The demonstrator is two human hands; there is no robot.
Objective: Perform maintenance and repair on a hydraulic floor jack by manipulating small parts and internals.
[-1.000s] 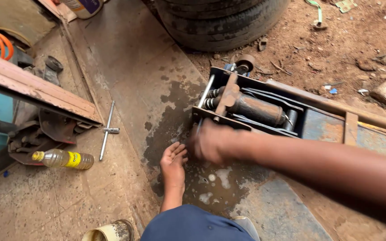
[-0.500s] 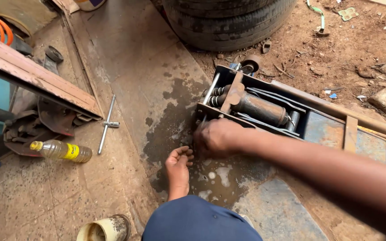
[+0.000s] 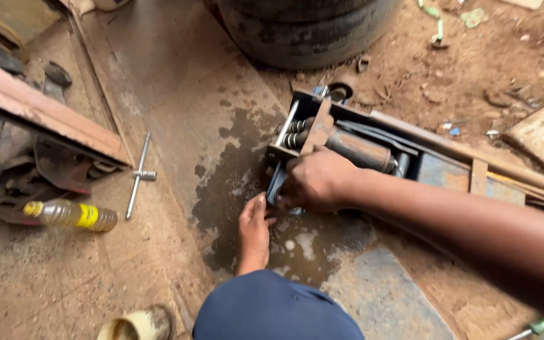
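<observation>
A dark steel floor jack (image 3: 360, 148) with springs and a rusty cylinder lies on the wet concrete floor. My right hand (image 3: 316, 179) reaches in from the right and is closed over the jack's near end, covering a blue-grey metal part there. My left hand (image 3: 254, 228) lies palm down on the wet patch just below that end, its fingertips at the jack's corner. A blue-clothed knee (image 3: 272, 311) hides my left forearm.
A big tyre (image 3: 303, 31) stands just beyond the jack. A T-handle wrench (image 3: 138, 176) and a plastic bottle of yellowish liquid (image 3: 70, 214) lie to the left, near a rusty beam (image 3: 45, 116) and scrap parts. A tin (image 3: 136, 324) sits at the bottom edge.
My left hand has crept up the wet floor to the jack's corner. My right hand stays clasped on the jack's near end. The view has shifted slightly.
</observation>
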